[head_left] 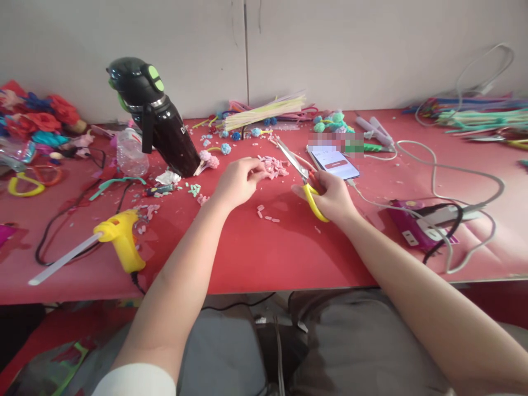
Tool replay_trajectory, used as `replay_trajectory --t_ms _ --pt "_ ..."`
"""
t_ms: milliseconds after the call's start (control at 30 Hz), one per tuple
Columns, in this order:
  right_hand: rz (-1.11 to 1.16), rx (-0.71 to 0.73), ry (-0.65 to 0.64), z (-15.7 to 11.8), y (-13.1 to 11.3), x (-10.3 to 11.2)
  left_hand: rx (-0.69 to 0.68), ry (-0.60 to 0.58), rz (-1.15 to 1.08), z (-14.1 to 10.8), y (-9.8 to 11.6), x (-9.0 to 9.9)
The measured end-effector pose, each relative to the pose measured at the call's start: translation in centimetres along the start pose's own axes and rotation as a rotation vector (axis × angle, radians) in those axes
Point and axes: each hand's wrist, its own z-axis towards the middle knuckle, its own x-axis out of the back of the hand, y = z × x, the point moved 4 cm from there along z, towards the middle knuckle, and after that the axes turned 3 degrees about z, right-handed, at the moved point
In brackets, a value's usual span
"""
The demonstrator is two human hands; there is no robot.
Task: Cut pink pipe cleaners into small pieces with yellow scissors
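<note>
My right hand (332, 197) is closed around a pair of scissors (315, 203) with yellow and orange handles. Their blades point away from me and to the left, over the red table. My left hand (239, 182) is at the near left edge of a pile of short pink fuzzy pieces (275, 166). Its thumb and fingers are drawn together in a pinch, and whatever lies between them is too small to make out. A few loose pink pieces (268, 218) lie closer to me, between the two hands.
A black bottle (171, 135) leans at the left behind a yellow glue gun (121, 236). Pipe cleaners (264, 113) lie along the wall. To the right are a phone (336, 164), a purple power strip (412, 225) and looping white cable (433, 159).
</note>
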Motion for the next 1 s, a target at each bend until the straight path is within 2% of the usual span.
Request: replay_trajectory --t_ms 133,267,567,1000 --pt "-0.144 0.014 -0.043 0.3 0.2 0.6 0.011 0.113 0.052 0.0 -1.5 1.9" --pt "-0.303 0.029 -0.086 0.4 0.8 0.5 0.028 0.179 0.06 0.1 -2.2 2.6" --pt "-0.382 0.071 -0.133 0.6 1.6 0.3 0.042 0.147 0.03 0.1 -1.6 2.3" --pt "-0.431 0.034 -0.144 0.7 1.3 0.2 0.035 0.135 0.027 -0.1 -1.3 2.2"
